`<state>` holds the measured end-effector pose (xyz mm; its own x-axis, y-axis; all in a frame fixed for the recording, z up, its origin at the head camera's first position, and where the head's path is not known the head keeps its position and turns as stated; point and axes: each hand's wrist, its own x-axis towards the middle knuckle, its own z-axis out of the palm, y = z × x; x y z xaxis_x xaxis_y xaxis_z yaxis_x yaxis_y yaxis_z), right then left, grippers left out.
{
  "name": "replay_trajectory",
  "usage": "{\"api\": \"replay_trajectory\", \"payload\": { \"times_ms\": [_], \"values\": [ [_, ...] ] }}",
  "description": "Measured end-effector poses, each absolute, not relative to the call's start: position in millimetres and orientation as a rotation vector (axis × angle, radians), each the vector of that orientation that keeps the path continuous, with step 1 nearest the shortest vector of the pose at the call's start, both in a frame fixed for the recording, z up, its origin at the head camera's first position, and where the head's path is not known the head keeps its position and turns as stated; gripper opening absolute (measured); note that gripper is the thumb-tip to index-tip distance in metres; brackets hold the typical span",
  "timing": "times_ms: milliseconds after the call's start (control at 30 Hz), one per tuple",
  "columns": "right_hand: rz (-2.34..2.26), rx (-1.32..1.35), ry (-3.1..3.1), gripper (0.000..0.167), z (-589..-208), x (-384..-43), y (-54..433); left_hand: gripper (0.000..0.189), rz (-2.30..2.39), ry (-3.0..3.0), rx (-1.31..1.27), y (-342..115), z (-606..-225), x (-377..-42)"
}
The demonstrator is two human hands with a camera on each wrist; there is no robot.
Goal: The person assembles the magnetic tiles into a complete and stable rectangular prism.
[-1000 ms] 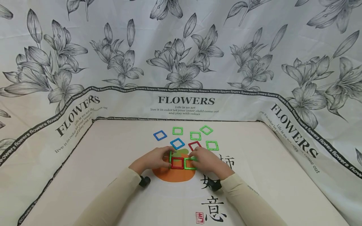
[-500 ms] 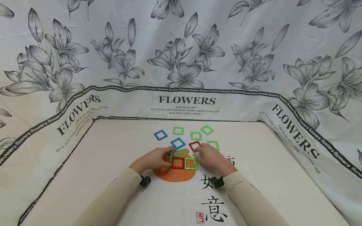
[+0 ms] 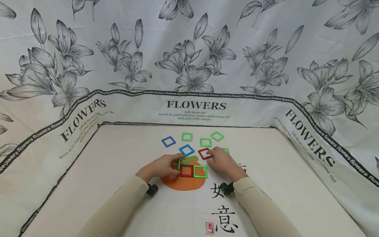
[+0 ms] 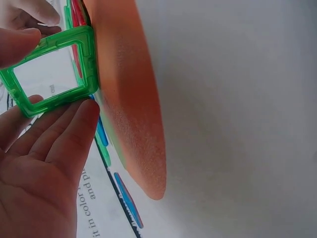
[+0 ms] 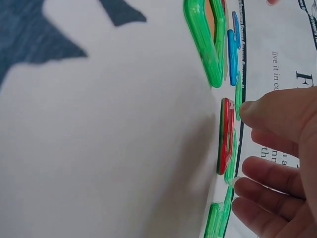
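My left hand [image 3: 162,165] pinches a green square magnetic tile [image 4: 89,59] between thumb and fingers, standing it on edge. That tile stands at the left side of a flat red square tile [image 3: 186,176]. Edge to edge with the red one, on its right, lies a flat green square tile [image 3: 200,177]. Both rest over the orange fruit print [image 3: 180,185]. My right hand [image 3: 224,163] hovers beside a loose red tile [image 5: 226,136], its fingers parted and holding nothing; whether a fingertip touches that tile, I cannot tell.
Farther back lie two blue tiles [image 3: 168,145] [image 3: 187,155] and several green ones, including one at the back [image 3: 187,140]; another is partly behind my right hand. Black characters [image 3: 224,220] are printed on the cloth. A flower-patterned curtain [image 3: 195,108] borders the table.
My right hand has let go of the flat green tile and moved back and to the right, to the loose red tile. The left hand stays in place with its upright green tile.
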<state>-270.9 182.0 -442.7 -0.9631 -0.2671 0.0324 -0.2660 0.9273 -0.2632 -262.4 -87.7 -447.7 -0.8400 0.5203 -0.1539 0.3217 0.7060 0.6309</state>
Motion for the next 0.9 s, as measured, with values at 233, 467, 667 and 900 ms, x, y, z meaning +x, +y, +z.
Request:
{"api": "replay_trajectory", "payload": {
  "times_ms": [233,467,667,900],
  "values": [
    [-0.463,-0.36,3.083,0.043,-443.5,-276.1,179.1,0.063,0.881,2.589,0.659,-87.7,-448.8,-263.3],
    [-0.485,-0.311,3.098,0.027,-445.9,-282.9,176.4,0.064,0.886,2.588,0.661,-88.2,-448.8,-263.4],
    [-0.491,-0.253,3.095,0.022,-448.4,-288.0,174.0,0.064,0.901,2.584,0.662,-88.2,-448.1,-262.9],
    [-0.503,-0.192,3.085,0.025,-449.0,-289.5,171.1,0.064,0.893,2.587,0.653,-87.5,-448.5,-262.2]
  ]
}}
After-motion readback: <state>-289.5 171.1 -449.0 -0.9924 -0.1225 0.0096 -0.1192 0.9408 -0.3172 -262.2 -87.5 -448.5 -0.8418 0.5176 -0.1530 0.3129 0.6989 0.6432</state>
